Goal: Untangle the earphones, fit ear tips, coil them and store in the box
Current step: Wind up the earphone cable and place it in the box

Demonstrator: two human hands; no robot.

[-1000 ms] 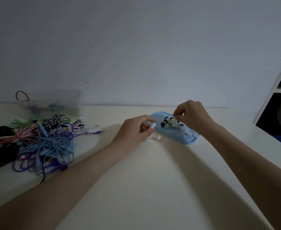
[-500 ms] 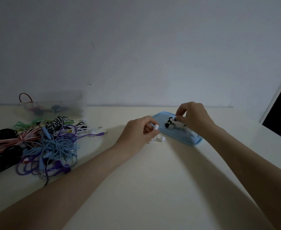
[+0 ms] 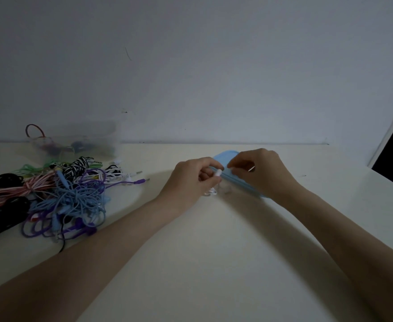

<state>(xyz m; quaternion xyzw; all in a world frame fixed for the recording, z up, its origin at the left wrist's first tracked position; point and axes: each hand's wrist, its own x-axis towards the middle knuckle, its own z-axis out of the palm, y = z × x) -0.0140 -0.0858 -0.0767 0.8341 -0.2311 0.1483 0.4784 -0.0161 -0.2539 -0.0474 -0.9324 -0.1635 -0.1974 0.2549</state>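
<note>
Left hand (image 3: 190,182) pinching white earbud (image 3: 218,172), right hand (image 3: 260,173) fingertips pinched together just beside it, held item too small to identify, blue lid (image 3: 225,156) beneath right hand, tangled earphones (image 3: 58,194) well left of left hand.

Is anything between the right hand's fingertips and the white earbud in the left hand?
Nothing visible does. The left hand pinches the white earbud, its tip facing the right hand; only a small open gap above the blue lid separates them.
</note>
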